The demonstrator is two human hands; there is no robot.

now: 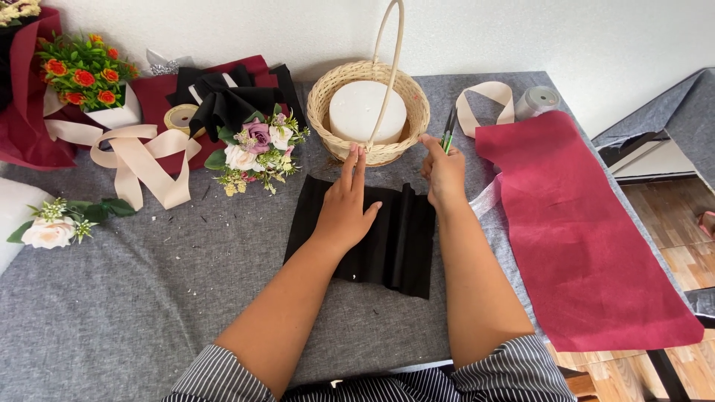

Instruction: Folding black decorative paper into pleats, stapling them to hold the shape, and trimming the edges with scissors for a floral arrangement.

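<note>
From my remote seat I saw my left hand (348, 205) lying flat and released on one pleated black paper sheet (391, 246), which sat at the middle of the grey-covered table (149, 298), its fingertips reaching the rim of one wicker basket (369, 112). That basket stood toward the far edge and held one white foam cylinder (357, 112). My right hand (442, 173) rested on the black sheet's right end, clenched around one green-handled tool (449, 130), probably scissors, though I could not tell for certain. One maroon paper sheet (581, 238) ran along the right edge. Near the far right corner lay one loop of beige ribbon (484, 104) and one silver spool (536, 100). I counted three flower bunches: one orange (83, 71) at the far left corner, one pink-and-white (257, 149) beside the basket, one white rose (48, 231) at the left edge.
</note>
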